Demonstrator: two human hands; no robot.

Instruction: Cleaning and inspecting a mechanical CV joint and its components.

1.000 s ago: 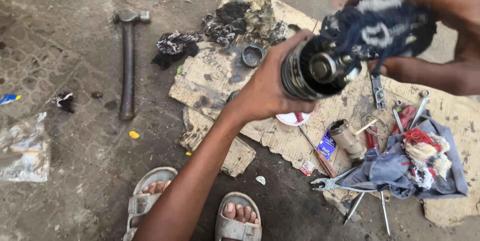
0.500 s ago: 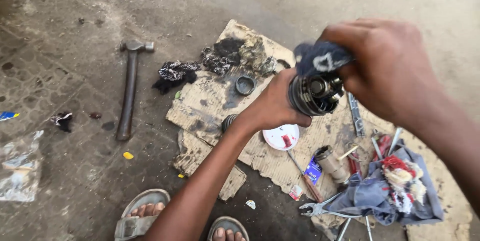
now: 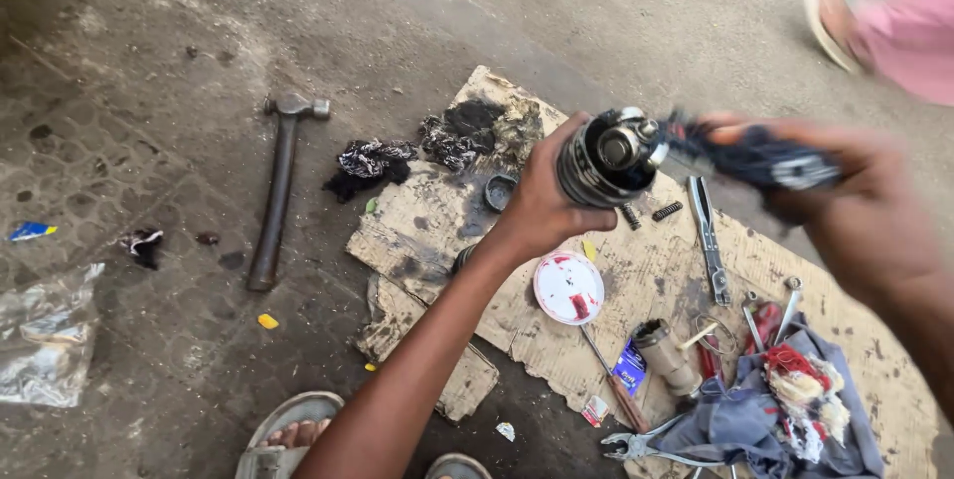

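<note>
Since half a second ago the right hand [image 3: 865, 211] has drawn back from the joint [image 3: 608, 156]: then it was cupped right over the part's open end with the rag [image 3: 755, 156], now it sits to the right of it, and only the rag's near tip reaches the metal face. The left hand [image 3: 542, 203] has kept its grip, fingers wrapped closed round the dark, ribbed, cylindrical joint, holding it up above the cardboard [image 3: 437, 231] with the open end turned toward the camera. The right hand is closed on the dark blue rag, blurred with motion. A pink-clad person's foot and sandal [image 3: 825, 17] show at the top right corner, where earlier there was bare ground. Below the hands, the cardboard carries pliers [image 3: 708, 236], a small spring [image 3: 667, 211], a red-smeared white lid [image 3: 568, 287], a grey tube-like part [image 3: 664, 355] and a heap of cloth with tools [image 3: 785, 409] at the lower right edge. A hammer [image 3: 278, 186] lies on the concrete well to the left, apart from the cardboard, with black rags [image 3: 370, 166] between. Open ground lies at the top and left; the right side under the hands is crowded.
</note>
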